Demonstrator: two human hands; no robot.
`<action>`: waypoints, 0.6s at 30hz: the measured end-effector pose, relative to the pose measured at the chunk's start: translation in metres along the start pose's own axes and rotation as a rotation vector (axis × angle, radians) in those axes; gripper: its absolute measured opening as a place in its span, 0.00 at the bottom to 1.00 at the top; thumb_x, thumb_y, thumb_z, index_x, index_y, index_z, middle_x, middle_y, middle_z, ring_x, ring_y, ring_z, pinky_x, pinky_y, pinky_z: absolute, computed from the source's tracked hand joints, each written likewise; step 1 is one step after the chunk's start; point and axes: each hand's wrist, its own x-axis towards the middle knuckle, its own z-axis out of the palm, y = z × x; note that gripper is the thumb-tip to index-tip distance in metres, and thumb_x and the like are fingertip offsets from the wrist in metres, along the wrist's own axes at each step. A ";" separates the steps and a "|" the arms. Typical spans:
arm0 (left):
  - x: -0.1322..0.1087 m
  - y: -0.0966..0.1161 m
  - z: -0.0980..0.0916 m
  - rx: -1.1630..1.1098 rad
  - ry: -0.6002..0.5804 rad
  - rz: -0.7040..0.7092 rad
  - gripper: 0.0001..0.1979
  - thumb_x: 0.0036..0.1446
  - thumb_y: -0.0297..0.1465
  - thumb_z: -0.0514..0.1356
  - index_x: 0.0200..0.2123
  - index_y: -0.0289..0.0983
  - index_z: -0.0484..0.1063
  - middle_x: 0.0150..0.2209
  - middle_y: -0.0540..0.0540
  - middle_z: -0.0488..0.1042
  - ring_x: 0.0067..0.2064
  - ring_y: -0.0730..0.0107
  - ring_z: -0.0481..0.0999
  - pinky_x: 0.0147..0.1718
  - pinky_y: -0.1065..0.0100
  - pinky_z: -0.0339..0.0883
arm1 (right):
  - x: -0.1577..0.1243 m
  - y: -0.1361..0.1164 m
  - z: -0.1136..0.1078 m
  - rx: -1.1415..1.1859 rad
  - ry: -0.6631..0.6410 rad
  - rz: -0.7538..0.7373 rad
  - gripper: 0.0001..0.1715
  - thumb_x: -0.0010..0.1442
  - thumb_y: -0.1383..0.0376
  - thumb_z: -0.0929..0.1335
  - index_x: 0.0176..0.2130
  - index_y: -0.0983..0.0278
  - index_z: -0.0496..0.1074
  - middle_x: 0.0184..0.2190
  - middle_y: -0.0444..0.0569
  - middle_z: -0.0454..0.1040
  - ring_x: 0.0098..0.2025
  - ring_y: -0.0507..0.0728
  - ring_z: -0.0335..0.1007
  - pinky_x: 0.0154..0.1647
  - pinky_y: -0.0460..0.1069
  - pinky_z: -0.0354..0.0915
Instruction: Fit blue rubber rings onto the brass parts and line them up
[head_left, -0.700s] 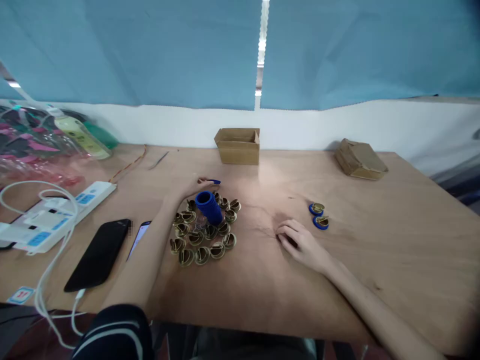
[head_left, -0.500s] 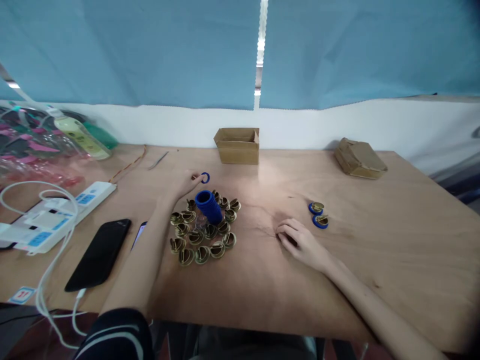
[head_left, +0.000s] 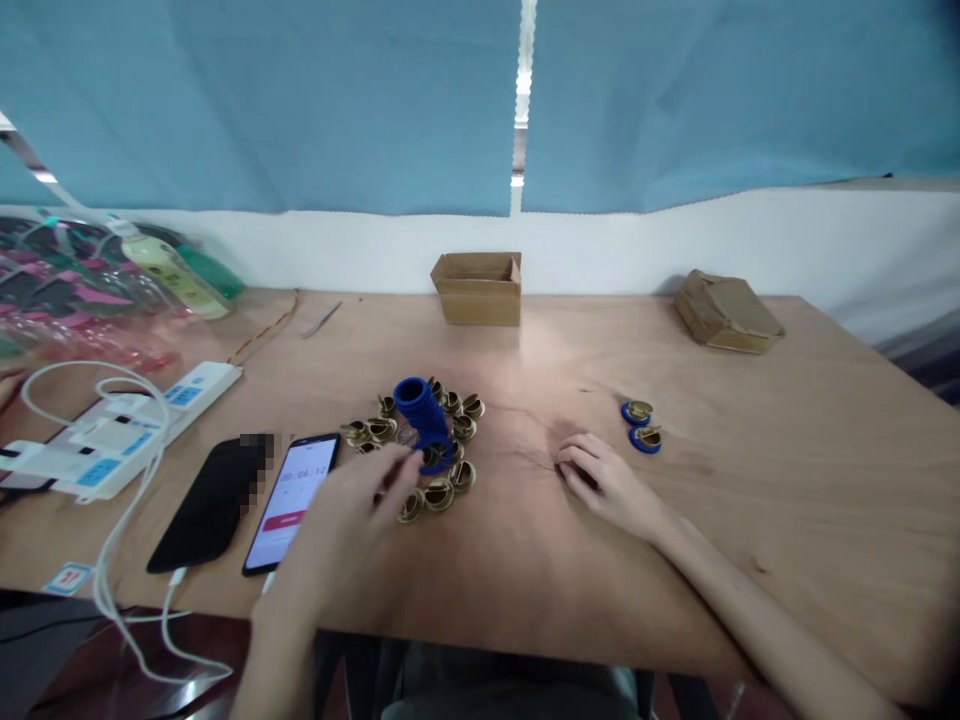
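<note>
In the head view, my left hand (head_left: 367, 500) is closed, with a blue rubber ring (head_left: 435, 470) pinched at its fingertips. The ring is over a cluster of round brass-coloured fittings (head_left: 439, 493) with upright tabs, some of them hidden by the hand. Among these fittings stands a slightly leaning stack of blue rings (head_left: 420, 408). My right hand (head_left: 607, 485) rests on the table, fingers curled and tips together, nothing visible in it. Beyond it lie two brass fittings on blue rings, a far one (head_left: 637, 411) and a nearer one (head_left: 646, 437).
An open cardboard box (head_left: 480, 305) stands by the wall; a closed one (head_left: 727, 315) sits at right. At left are a lit phone (head_left: 289, 505), a dark phone (head_left: 206, 510), a power strip (head_left: 120, 440) with cables, bottles (head_left: 176, 270) and part of another person's hand (head_left: 9, 385).
My left hand has come nearer with the blue ring, from behind the stack to over the front of the fittings. The lit phone is now uncovered. My right hand keeps its place.
</note>
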 end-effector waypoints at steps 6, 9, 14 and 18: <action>0.003 0.001 0.040 0.255 -0.168 0.247 0.15 0.65 0.27 0.49 0.38 0.38 0.76 0.37 0.42 0.79 0.40 0.56 0.76 0.40 0.58 0.68 | -0.001 -0.001 -0.001 -0.012 0.003 -0.002 0.09 0.69 0.70 0.62 0.41 0.62 0.71 0.41 0.54 0.74 0.44 0.61 0.70 0.47 0.57 0.69; 0.010 -0.007 0.043 0.412 -0.190 0.345 0.17 0.64 0.23 0.48 0.43 0.36 0.77 0.38 0.39 0.78 0.42 0.51 0.74 0.43 0.54 0.67 | 0.000 -0.001 -0.001 -0.018 0.001 -0.003 0.09 0.69 0.70 0.62 0.41 0.62 0.71 0.40 0.54 0.74 0.44 0.61 0.70 0.46 0.57 0.69; 0.012 -0.013 0.049 0.486 -0.147 0.324 0.17 0.67 0.25 0.47 0.44 0.37 0.77 0.37 0.39 0.75 0.42 0.51 0.71 0.42 0.54 0.64 | 0.000 0.000 0.000 -0.026 -0.002 -0.002 0.09 0.69 0.70 0.62 0.41 0.62 0.71 0.40 0.54 0.74 0.44 0.61 0.70 0.47 0.57 0.69; 0.009 -0.007 0.049 0.410 -0.071 0.220 0.15 0.69 0.31 0.49 0.38 0.36 0.76 0.38 0.40 0.74 0.40 0.54 0.70 0.42 0.55 0.64 | -0.001 -0.001 -0.001 -0.023 -0.011 0.003 0.09 0.70 0.69 0.61 0.41 0.63 0.71 0.41 0.54 0.73 0.44 0.61 0.69 0.47 0.57 0.69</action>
